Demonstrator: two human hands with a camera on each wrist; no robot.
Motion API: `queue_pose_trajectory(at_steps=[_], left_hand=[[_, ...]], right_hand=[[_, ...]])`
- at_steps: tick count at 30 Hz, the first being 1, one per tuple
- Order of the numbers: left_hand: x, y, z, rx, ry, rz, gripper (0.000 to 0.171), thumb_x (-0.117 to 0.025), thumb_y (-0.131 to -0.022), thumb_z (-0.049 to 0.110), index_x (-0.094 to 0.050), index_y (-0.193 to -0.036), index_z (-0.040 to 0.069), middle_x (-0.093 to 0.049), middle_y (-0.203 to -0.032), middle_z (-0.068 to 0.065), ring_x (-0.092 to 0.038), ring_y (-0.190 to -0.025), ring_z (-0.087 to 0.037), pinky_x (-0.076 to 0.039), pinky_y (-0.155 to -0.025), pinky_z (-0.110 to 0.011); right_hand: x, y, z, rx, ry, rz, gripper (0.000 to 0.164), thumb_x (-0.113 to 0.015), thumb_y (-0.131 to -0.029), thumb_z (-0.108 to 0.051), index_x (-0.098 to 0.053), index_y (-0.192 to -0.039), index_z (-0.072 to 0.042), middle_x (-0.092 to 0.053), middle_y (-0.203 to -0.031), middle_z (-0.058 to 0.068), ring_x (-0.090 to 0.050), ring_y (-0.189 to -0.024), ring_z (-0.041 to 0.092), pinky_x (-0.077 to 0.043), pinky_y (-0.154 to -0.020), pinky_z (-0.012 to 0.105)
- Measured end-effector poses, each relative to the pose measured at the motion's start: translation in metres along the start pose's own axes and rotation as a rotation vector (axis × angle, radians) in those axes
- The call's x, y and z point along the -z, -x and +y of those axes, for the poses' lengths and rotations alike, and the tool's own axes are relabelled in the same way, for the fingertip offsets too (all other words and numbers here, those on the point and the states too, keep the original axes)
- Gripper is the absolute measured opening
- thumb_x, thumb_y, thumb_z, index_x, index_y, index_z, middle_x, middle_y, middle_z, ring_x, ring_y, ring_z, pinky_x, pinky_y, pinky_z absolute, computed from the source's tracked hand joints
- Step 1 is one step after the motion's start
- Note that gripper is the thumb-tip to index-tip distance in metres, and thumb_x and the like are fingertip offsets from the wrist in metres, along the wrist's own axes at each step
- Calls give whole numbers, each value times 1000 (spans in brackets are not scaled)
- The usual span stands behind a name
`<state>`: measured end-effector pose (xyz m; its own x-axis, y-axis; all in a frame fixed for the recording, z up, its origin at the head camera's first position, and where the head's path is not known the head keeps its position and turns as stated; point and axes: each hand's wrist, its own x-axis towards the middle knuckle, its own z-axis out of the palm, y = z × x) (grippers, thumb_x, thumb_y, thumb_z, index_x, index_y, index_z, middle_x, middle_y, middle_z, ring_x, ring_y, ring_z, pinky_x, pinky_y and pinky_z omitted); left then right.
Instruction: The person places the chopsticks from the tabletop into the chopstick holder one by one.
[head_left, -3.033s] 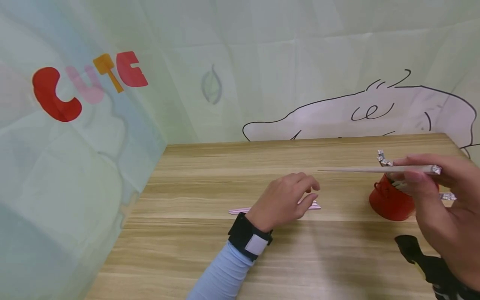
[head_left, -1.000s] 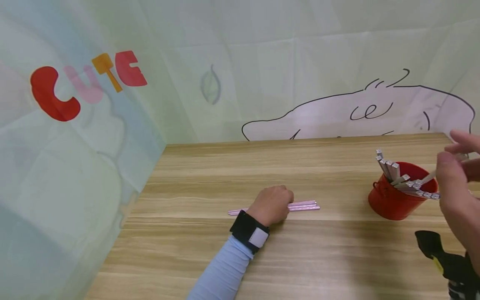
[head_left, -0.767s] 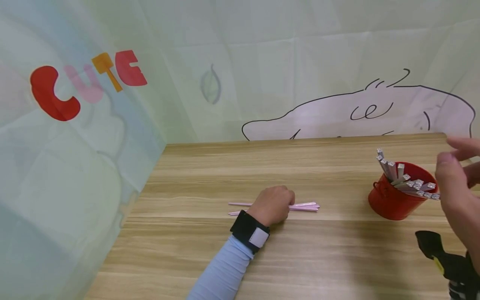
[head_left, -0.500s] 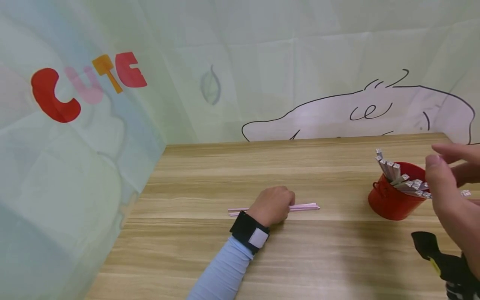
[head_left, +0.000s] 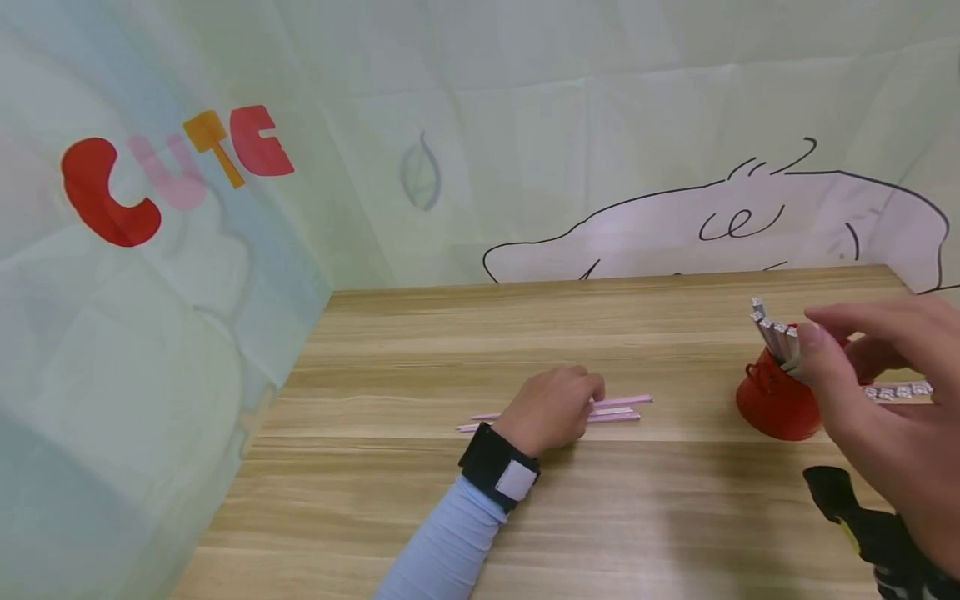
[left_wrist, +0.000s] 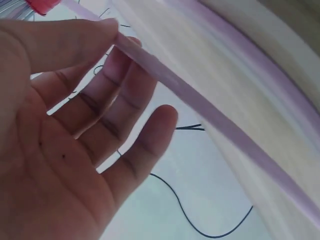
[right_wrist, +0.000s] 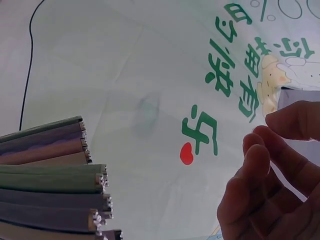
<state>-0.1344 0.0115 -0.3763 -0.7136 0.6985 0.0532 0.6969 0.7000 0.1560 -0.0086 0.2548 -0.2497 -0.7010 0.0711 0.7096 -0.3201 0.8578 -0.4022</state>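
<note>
My left hand (head_left: 551, 408) is low over a few thin pink chopsticks (head_left: 624, 417) lying on the table. In the left wrist view, thumb and fingertips pinch one pinkish-purple chopstick (left_wrist: 200, 110); other sticks run blurred past it. The red bucket (head_left: 780, 404) at the right holds several chopsticks (head_left: 776, 337) with silvery ends, which also show in the right wrist view as a coloured bundle (right_wrist: 50, 177). In front of the bucket, partly covering it from the head camera, is my right hand (head_left: 892, 417). Its fingers are loosely bent, with nothing between them.
The wood-grain table (head_left: 360, 500) meets a pale printed sheet (head_left: 510, 167) along its back edge and left side. A black wrist mount (head_left: 832, 492) sits below my right hand, and a black strap (head_left: 498, 467) wraps my left wrist.
My right hand held a chopstick, let it go at the bucket, and has since moved left. The left hand came down onto the pink chopsticks; one now sits farther right in its pinch.
</note>
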Motion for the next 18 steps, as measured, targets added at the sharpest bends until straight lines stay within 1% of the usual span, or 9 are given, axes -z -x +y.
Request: queue_pose_trajectory(at_steps=[3, 6, 9, 12, 14, 18], left_hand=[[5, 1, 3, -30, 10, 37, 15, -65, -96, 10, -72, -108, 15, -66, -92, 4, -56, -74, -8, -47, -65, -20], [10, 2, 7, -72, 20, 96, 14, -65, -96, 11, -71, -108, 15, -64, -90, 4, -53, -71, -7, -43, -61, -18], [14, 4, 9, -119, 27, 168, 12, -65, -96, 12, -70, -107, 15, -62, -88, 6, -50, -68, -6, -41, -59, -16], [18, 5, 12, -159, 25, 225, 12, -64, -97, 13, -70, -107, 15, -61, -87, 7, -49, -66, -5, -40, -57, -15], [21, 5, 14, -180, 23, 251, 12, -64, -97, 15, -69, -108, 15, -61, -88, 7, -49, -66, -4, -40, -57, -15], [25, 6, 16, -227, 31, 303, 13, -63, -98, 16, -69, -109, 13, -62, -90, 7, -50, -68, -3, -41, -59, -15]], right_hand=[[-3, 2, -1, 1, -8, -29, 28, -69, -94, -7, -72, -122, -4, -67, -107, 22, -57, -78, 35, -33, -79, 0], [-5, 3, -1, 9, -5, -49, 30, -71, -92, -8, -73, -122, -7, -67, -106, 18, -59, -78, 32, -34, -76, -1], [-8, 3, 0, 29, -10, -47, 31, -75, -89, -11, -74, -121, -8, -68, -105, 15, -59, -77, 26, -35, -75, 0], [-10, 2, 2, 58, -37, -36, 32, -79, -85, -10, -76, -117, -10, -69, -102, 12, -57, -76, 16, -37, -77, 1], [-11, 1, 4, 76, -63, -26, 32, -82, -82, -9, -77, -114, -12, -70, -98, 10, -56, -75, 10, -38, -77, 3], [-14, 2, 4, 95, -118, -12, 31, -84, -79, -6, -78, -109, -15, -70, -93, 7, -56, -74, 4, -40, -75, 5]])
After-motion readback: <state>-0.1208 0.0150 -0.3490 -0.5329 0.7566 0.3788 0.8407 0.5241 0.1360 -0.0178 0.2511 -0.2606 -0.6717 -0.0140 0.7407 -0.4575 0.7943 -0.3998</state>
